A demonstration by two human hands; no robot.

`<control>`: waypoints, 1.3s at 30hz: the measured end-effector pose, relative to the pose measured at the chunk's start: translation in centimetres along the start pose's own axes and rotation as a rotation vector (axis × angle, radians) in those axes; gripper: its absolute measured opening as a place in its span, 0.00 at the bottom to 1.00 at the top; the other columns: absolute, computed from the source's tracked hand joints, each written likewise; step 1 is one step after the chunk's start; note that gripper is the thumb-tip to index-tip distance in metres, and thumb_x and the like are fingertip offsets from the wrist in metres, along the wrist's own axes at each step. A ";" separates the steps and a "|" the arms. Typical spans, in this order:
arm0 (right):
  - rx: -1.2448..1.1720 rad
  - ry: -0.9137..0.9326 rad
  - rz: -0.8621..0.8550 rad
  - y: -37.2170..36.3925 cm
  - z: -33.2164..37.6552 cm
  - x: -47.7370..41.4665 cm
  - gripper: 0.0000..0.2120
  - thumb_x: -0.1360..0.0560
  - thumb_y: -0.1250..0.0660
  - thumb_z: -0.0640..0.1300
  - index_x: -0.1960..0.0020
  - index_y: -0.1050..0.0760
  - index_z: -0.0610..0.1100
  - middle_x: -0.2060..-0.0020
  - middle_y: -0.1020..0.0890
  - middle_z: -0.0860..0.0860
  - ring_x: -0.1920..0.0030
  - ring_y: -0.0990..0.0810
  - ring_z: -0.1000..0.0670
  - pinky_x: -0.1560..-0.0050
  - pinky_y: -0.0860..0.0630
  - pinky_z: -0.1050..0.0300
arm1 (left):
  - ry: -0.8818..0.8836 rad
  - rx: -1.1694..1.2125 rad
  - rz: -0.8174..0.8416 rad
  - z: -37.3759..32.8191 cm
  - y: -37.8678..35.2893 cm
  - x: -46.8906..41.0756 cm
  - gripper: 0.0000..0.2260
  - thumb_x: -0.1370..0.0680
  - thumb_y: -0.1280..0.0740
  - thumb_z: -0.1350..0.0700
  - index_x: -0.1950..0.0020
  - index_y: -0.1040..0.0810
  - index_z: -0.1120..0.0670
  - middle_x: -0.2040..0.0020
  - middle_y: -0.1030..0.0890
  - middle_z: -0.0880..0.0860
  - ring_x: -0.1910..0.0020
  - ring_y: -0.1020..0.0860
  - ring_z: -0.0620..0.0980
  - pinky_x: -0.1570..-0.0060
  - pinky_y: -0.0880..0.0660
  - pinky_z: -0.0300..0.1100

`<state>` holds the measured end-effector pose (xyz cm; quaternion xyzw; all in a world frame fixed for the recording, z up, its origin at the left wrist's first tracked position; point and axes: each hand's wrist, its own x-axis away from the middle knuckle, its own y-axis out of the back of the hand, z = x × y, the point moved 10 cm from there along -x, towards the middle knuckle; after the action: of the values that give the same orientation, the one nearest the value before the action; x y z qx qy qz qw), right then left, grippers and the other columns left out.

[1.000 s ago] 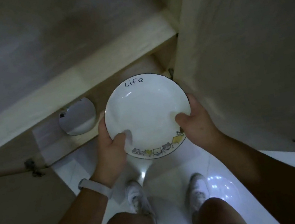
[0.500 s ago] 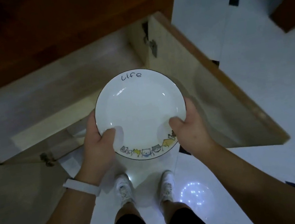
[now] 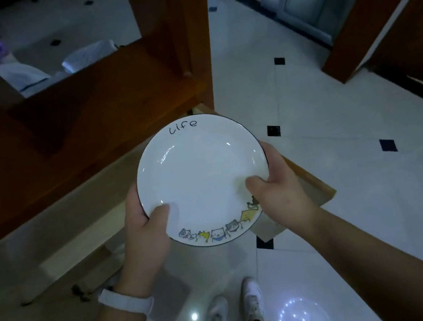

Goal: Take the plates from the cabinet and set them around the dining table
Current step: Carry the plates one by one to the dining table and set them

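Note:
A white plate (image 3: 201,173) with a dark rim, the word "life" at its far edge and cartoon animals along its near edge is held level in front of me. My left hand (image 3: 146,227) grips its left rim, thumb lying on the plate's face. My right hand (image 3: 279,188) grips the right rim the same way, thumb on top and fingers underneath. Whether more plates lie under this one cannot be told. The open cabinet (image 3: 83,237) with pale wooden doors stands low at the left, below a dark brown wooden counter (image 3: 102,117).
The right cabinet door (image 3: 313,188) juts out over the white tiled floor (image 3: 350,193) beside my right hand. A dark wooden post (image 3: 195,37) rises ahead. A doorway with brown frame (image 3: 366,22) lies at the far right. My feet (image 3: 240,306) stand below.
I have risen from the cabinet with the plate in both hands. The view has swung up and right, from the cabinet's inside to the counter, the floor and the doorway.

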<state>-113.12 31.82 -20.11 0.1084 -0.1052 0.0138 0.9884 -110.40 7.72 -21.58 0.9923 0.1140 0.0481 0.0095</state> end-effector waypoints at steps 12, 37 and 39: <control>0.052 -0.001 -0.321 0.2 4.8 5.7 0.24 0.28 0.38 0.34 0.38 0.32 0.57 0.54 0.21 0.59 0.59 0.21 0.64 0.67 0.24 0.67 | -0.024 0.068 0.280 -5.7 0.3 -1.5 0.24 0.31 0.37 0.60 0.41 0.24 0.37 0.43 0.18 0.44 0.44 0.20 0.48 0.52 0.20 0.50; 0.017 -0.216 -1.115 14.7 0.6 32.2 0.23 0.29 0.39 0.34 0.40 0.30 0.57 0.56 0.18 0.55 0.60 0.19 0.51 0.66 0.22 0.60 | -0.107 0.096 1.030 -9.4 -20.9 14.8 0.24 0.30 0.40 0.65 0.42 0.24 0.40 0.48 0.17 0.40 0.49 0.19 0.41 0.54 0.24 0.37; -0.019 -0.209 -1.176 15.7 -0.5 36.1 0.24 0.29 0.39 0.33 0.41 0.30 0.58 0.56 0.18 0.52 0.61 0.19 0.49 0.64 0.21 0.55 | -0.119 0.079 1.100 -9.4 -22.5 18.2 0.24 0.30 0.40 0.64 0.42 0.24 0.41 0.47 0.17 0.41 0.47 0.19 0.43 0.51 0.23 0.42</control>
<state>-78.53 47.43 -9.67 0.1405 -0.1243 -0.5474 0.8156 -98.70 33.83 -11.24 0.9061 -0.4201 -0.0145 -0.0479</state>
